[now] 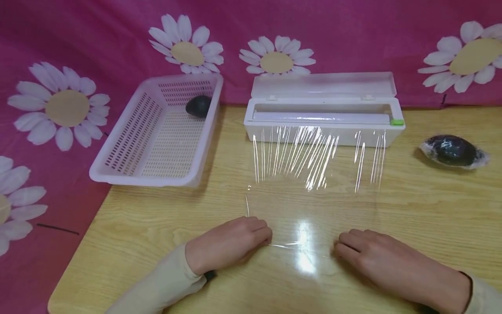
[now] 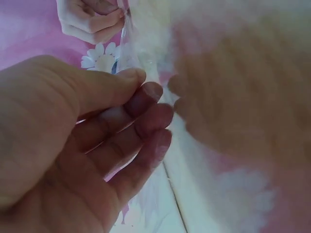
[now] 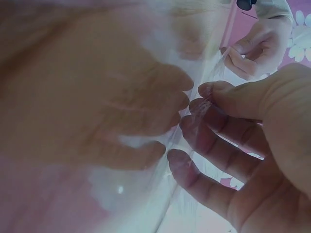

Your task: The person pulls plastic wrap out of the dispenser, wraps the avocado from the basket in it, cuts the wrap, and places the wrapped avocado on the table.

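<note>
A sheet of clear plastic wrap [image 1: 274, 157] stretches toward me over the wooden table, drawn from a white dispenser box [image 1: 323, 134] whose lid stands raised. At the near edge of the sheet, my left hand [image 1: 231, 242] pinches the left part. The right hand [image 1: 392, 264] pinches the same edge farther right. In the left wrist view, the left hand's thumb [image 2: 109, 85] meets the index finger at the film. Crinkled film shows between the thumb and index finger of the right hand [image 3: 257, 145] in the right wrist view.
On the left stands a white slotted basket [image 1: 153, 179] with a dark, oval, avocado-like fruit [image 1: 198, 106] inside. A similar dark fruit wrapped in film [image 1: 452, 151] lies on the table [image 1: 443, 209] at the right. A magenta daisy-print cloth [image 1: 341, 30] hangs behind.
</note>
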The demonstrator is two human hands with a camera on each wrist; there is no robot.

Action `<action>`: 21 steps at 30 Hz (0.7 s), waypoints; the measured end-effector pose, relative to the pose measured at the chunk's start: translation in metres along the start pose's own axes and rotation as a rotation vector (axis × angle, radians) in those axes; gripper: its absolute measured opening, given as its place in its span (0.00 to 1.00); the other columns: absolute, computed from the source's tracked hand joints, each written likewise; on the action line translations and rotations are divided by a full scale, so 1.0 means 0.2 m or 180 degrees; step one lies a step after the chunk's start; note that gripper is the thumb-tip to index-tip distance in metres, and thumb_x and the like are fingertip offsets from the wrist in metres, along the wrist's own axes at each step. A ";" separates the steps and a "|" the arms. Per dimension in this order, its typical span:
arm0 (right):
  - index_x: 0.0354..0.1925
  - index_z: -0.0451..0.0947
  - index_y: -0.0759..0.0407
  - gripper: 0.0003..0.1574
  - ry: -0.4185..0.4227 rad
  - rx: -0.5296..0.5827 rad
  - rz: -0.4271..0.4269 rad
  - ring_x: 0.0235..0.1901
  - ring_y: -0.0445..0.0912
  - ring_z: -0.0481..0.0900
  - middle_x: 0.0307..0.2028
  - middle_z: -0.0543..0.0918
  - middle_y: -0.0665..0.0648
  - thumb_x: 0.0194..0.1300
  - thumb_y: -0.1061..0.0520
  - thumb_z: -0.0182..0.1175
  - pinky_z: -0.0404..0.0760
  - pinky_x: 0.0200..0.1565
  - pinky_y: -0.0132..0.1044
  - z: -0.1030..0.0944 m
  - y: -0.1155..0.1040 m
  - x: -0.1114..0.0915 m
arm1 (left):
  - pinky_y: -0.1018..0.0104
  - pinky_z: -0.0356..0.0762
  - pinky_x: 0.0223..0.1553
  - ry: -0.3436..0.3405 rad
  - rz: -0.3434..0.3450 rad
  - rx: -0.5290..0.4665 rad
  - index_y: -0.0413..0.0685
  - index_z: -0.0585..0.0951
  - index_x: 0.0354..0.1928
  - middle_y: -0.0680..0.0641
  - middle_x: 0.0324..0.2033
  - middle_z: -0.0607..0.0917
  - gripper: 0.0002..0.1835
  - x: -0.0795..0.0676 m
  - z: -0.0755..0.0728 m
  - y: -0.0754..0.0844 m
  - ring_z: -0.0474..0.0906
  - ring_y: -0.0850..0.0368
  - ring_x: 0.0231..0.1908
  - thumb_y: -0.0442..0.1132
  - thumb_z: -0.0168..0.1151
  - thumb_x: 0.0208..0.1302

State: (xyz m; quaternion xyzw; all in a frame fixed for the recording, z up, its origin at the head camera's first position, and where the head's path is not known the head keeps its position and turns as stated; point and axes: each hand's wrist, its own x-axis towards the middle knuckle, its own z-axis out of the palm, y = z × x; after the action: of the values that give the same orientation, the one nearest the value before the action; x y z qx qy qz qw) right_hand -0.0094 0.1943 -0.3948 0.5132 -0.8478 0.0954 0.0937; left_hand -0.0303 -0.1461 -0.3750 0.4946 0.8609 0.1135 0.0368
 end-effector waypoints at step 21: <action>0.47 0.86 0.46 0.19 -0.0057 0.0197 0.0016 0.40 0.37 0.81 0.41 0.85 0.41 0.59 0.63 0.66 0.85 0.39 0.34 -0.01 0.02 -0.04 | 0.72 0.79 0.42 0.0208 -0.0569 -0.0155 0.53 0.86 0.38 0.58 0.34 0.87 0.07 -0.06 0.01 0.07 0.80 0.64 0.35 0.43 0.63 0.74</action>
State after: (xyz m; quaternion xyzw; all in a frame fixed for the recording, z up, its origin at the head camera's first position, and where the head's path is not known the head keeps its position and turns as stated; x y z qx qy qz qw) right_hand -0.0090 0.2032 -0.3943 0.5146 -0.8465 0.1172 0.0699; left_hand -0.0125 -0.1507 -0.3742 0.4109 0.8993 0.1467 0.0306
